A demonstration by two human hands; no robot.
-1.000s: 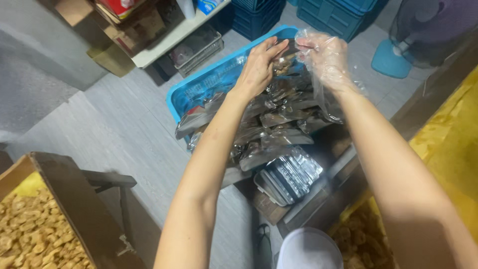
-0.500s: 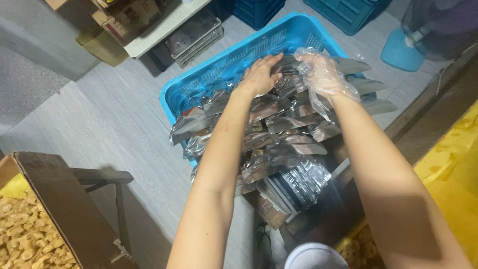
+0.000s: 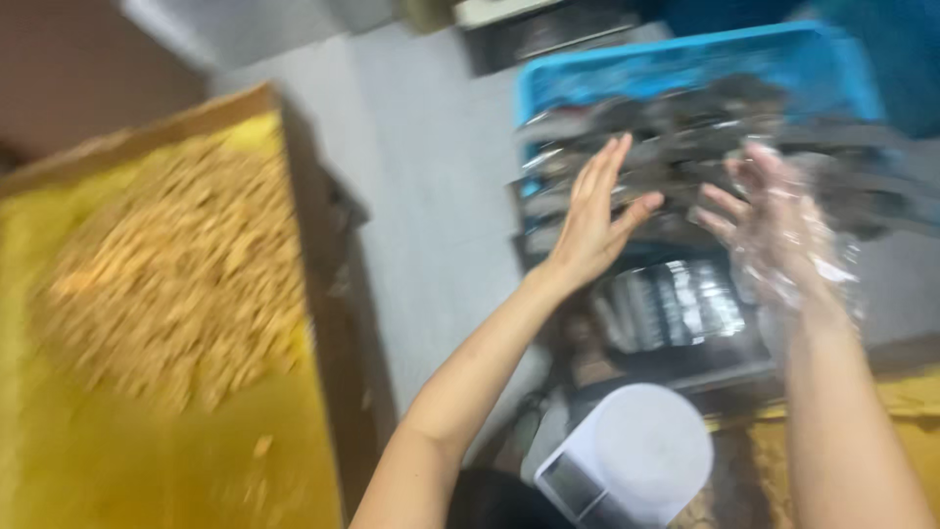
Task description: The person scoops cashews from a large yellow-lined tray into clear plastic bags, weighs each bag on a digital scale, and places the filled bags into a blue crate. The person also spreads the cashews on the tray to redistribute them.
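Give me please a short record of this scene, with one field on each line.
Left hand: bare left hand, fingers spread, holds nothing, close to the dark packets
Right hand: right hand in a clear plastic glove, open, holds nothing
Packets: dark packets piled in a blue crate
Left side: wooden tray with yellow liner, heap of golden pieces
Bottom: white round scale
Sharpness: blurred
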